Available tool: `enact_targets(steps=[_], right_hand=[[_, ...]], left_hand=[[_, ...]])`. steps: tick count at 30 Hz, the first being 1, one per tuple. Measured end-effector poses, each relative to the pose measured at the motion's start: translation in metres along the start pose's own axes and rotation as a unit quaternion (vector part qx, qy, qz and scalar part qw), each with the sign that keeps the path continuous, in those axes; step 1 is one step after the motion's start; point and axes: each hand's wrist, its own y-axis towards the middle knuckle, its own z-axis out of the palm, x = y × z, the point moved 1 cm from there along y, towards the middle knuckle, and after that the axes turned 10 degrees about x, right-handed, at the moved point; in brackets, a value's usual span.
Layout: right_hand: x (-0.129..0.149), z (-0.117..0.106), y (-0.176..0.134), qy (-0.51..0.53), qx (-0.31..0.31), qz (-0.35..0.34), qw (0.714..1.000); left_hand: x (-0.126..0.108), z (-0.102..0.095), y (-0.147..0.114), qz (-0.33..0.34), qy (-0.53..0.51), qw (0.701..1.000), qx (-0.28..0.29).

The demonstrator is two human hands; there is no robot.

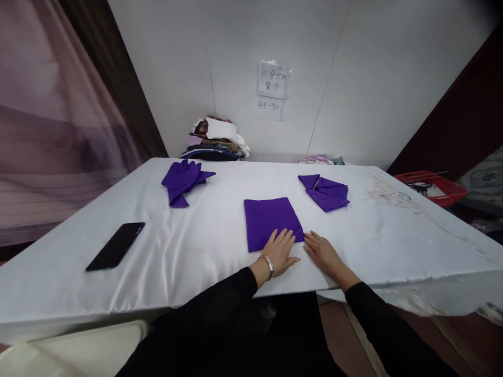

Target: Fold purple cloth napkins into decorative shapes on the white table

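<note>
A purple napkin, folded into a flat square, lies on the white-covered table in front of me. My left hand rests flat on its near edge, fingers stretched out, a silver bracelet at the wrist. Beside it, my right hand lies on the cloth with fingers extended, the tips touching the napkin's near right corner. Farther back on the right is another folded purple napkin with pointed ends. At the far left stands a purple napkin folded into a fanned shape.
A black phone lies at the left on the white tablecloth. Stacked clothes sit behind the table's far edge against the wall. A red basket is beyond the right edge, and a pale chair is at lower left.
</note>
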Motion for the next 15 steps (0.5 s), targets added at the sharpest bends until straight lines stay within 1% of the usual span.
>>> enact_targets(steps=[4, 7, 9, 11, 13, 15], right_hand=[[0.0, -0.002, -0.002, -0.019, 0.025, 0.005, 0.999], [0.0, -0.002, -0.003, -0.029, 0.036, 0.01, 0.999], [0.0, -0.001, -0.004, -0.032, 0.038, 0.014, 0.999], [0.0, 0.0, -0.005, -0.033, 0.038, 0.019, 0.999], [0.0, 0.001, -0.005, -0.033, 0.037, 0.022, 0.999], [0.001, 0.001, -0.005, -0.032, 0.036, 0.023, 0.999]], left_hand=[[-0.014, 0.009, 0.028, 0.005, 0.0, 1.0, 0.025], [-0.014, 0.018, 0.034, -0.017, -0.014, 0.998, 0.066], [-0.008, 0.023, 0.028, -0.039, -0.033, 0.995, 0.086], [0.002, 0.026, 0.014, -0.058, -0.048, 0.993, 0.089], [0.015, 0.024, -0.006, -0.083, -0.054, 0.991, 0.087], [0.029, 0.019, -0.03, -0.117, -0.053, 0.987, 0.092]])
